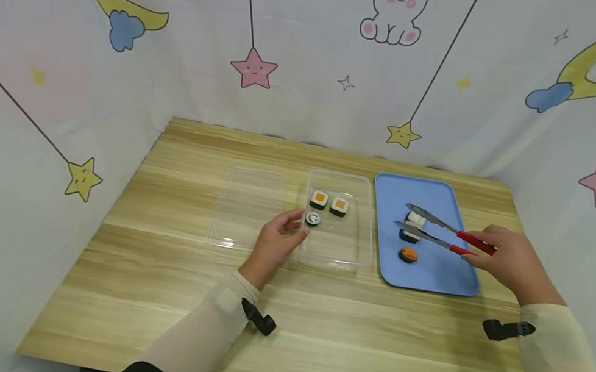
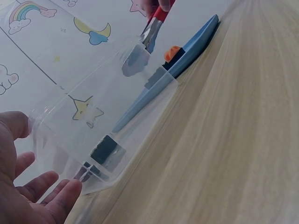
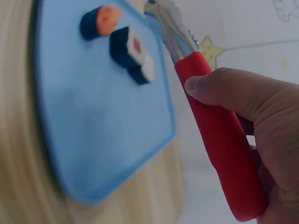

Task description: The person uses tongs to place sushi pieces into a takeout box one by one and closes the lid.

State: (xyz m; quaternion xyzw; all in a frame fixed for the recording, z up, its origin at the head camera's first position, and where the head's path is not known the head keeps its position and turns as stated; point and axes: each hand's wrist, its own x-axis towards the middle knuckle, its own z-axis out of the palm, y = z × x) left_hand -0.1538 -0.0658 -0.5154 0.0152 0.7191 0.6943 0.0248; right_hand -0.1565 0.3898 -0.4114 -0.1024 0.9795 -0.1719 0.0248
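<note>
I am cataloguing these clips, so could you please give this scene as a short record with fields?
Left hand: touches left side of clear rectangular plastic box
Right hand: holds red-handled metal tongs, arms apart over blue rectangular tray
In box: two square orange-centred sushi pieces, one small round roll
On tray: two white-topped sushi pieces, one round orange-topped piece
Left of box: clear flat plastic sheet, perhaps a lid

0 readable texts, labels, brands (or numbers)
</note>
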